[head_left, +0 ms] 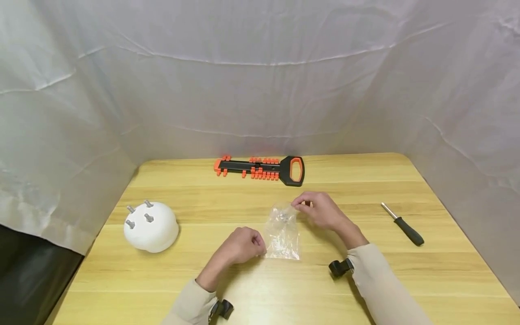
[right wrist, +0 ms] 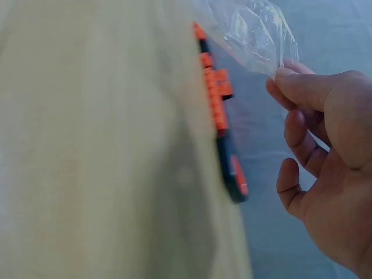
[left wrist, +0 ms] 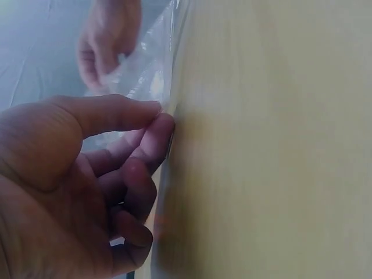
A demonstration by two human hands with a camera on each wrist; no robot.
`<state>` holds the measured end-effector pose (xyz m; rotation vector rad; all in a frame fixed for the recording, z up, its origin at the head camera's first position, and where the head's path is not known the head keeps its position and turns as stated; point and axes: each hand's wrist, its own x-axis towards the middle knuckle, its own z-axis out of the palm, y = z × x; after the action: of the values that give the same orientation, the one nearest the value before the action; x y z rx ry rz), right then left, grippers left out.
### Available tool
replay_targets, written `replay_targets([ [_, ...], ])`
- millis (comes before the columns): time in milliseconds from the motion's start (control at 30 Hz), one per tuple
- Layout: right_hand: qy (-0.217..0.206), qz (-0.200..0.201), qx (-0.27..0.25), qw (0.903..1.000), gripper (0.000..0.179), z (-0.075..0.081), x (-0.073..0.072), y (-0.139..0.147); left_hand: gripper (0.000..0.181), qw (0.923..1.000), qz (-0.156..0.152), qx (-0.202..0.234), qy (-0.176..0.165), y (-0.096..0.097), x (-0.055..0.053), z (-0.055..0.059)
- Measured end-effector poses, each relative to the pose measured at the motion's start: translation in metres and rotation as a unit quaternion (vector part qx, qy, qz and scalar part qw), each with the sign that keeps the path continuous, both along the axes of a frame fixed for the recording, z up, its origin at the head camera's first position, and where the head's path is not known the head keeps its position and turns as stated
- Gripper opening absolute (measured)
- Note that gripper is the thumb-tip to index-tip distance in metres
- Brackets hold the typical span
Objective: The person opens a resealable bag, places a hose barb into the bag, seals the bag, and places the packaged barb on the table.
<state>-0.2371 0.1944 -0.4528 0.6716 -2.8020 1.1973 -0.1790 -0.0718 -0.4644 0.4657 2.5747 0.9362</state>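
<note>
A clear plastic bag [head_left: 280,239] is stretched between both hands above the wooden table, with small metallic pieces [head_left: 283,217] visible near its far end. My left hand [head_left: 243,246] pinches the bag's near left corner between thumb and forefinger. At the far right corner, my right hand [head_left: 318,210] pinches the plastic. In the right wrist view the bag [right wrist: 256,35] hangs from the thumb and fingertip of the right hand [right wrist: 325,128]. The left wrist view shows the left hand [left wrist: 99,168] gripping the bag's edge, the other fingers curled loosely.
A white rounded object with several grey pegs [head_left: 152,228] sits on the left. A black and orange tool with a looped handle [head_left: 260,169] lies at the back. On the right lies a black-handled screwdriver [head_left: 406,228]. Grey sheeting [head_left: 260,90] walls the table's back and sides.
</note>
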Motion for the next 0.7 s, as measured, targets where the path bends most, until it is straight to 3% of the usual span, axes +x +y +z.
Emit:
replay_targets([
  [167, 0.09, -0.002, -0.02, 0.9958, 0.013, 0.02, 0.006, 0.002, 0.009, 0.9994, 0.004, 0.024, 0.026, 0.002, -0.004, -0.003],
  [433, 0.174, 0.011, -0.068, 0.9824, 0.014, 0.042, 0.017, 0.001, 0.009, 0.9977, 0.014, 0.041, 0.053, 0.006, -0.007, -0.003],
  [700, 0.207, 0.011, -0.108, 0.9722, 0.016, 0.051, 0.023, -0.008, 0.006, 0.9944, 0.025, 0.066, 0.079, 0.009, -0.011, -0.001],
])
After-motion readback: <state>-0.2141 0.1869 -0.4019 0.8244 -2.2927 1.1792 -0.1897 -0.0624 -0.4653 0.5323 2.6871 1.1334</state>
